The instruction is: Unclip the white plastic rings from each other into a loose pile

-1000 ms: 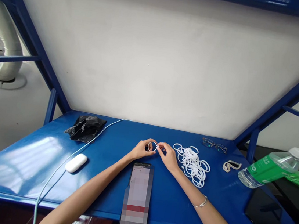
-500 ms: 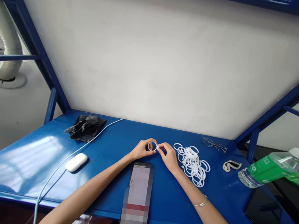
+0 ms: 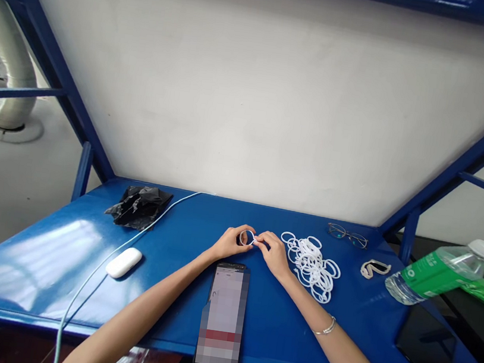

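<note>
Between my two hands is a thin white ring (image 3: 242, 234), held up just above the blue table (image 3: 201, 218). My left hand (image 3: 230, 242) has its thumb and fingers closed around the ring's left side. My right hand (image 3: 274, 253) pinches the ring's right edge with thumb and fingertips. What exactly lies between those fingertips is too small to make out. To the right of my right hand lies a loose pile of white rings (image 3: 311, 266), several of them overlapping. A phone (image 3: 224, 305) with its screen lit sits below my hands, at the table's front edge.
A crumpled black plastic bag (image 3: 139, 206), a white earphone case (image 3: 123, 263) and a pale cable (image 3: 117, 251) are on the left. Glasses (image 3: 346, 235), a beige hair clip (image 3: 375, 269), a tilted water bottle (image 3: 440, 272) and a dark tablet (image 3: 425, 348) lie on the right.
</note>
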`<move>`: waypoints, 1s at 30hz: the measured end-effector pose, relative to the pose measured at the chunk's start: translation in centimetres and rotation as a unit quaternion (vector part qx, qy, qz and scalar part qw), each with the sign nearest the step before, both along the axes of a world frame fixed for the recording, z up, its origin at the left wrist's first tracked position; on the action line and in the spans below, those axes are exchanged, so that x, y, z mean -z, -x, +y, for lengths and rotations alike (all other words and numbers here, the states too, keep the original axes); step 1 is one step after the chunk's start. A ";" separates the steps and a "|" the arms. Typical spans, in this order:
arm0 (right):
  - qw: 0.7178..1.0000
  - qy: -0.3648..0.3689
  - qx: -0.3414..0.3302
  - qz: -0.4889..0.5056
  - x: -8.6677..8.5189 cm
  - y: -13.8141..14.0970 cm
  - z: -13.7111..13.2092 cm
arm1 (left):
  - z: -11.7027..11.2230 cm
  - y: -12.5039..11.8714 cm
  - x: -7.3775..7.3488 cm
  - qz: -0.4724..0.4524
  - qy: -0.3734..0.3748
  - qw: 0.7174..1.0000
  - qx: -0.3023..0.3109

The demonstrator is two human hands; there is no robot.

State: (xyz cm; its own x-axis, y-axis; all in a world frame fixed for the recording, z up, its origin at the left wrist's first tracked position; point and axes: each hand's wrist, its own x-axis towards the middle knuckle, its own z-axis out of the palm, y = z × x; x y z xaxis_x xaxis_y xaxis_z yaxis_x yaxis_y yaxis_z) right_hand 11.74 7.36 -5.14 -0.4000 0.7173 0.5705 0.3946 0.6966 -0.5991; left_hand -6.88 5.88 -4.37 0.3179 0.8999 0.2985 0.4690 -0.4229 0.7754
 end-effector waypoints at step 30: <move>1.000 -0.028 -0.010 -0.002 -0.1 0.0 0.1 | 0.0 0.0 0.1 0.003 -0.005 1.000 0.003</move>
